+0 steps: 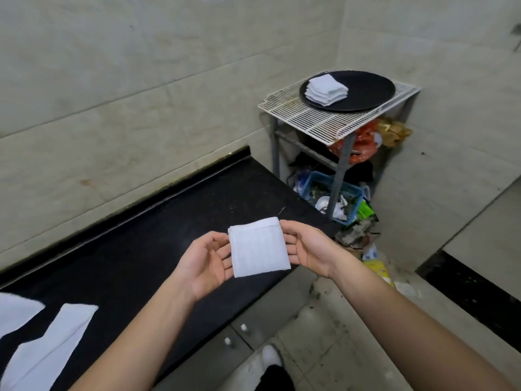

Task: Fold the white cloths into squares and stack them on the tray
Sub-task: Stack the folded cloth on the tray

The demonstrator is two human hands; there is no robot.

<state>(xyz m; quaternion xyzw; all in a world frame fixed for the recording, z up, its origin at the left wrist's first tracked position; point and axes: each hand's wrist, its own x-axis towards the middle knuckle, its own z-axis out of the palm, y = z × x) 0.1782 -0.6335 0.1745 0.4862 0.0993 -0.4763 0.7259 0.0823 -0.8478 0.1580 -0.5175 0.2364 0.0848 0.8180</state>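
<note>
- Two unfolded white cloths (50, 342) lie flat at the near left end of the black counter (141, 249), waiting their turn.
- Further out, a folded cloth (258, 248), already a near-square, is held in the air over the counter's right end, between the two hands.
- Left hand (205, 263) is palm-up with its fingers curled against the cloth's left edge; right hand (307, 249) pinches the right edge, thumb at the top corner. Both hands grip the cloth.
- Ahead and to the right, well apart from the hands, a round black tray (366, 91) sits on a white wire rack (310, 122).
- On the tray's left part rests a stack of folded cloths (327, 91), slightly fanned.
- I judge the right hand the nearer one to the tray, so the carry probably goes forward and rightward, setting this square on top of the stack.
</note>
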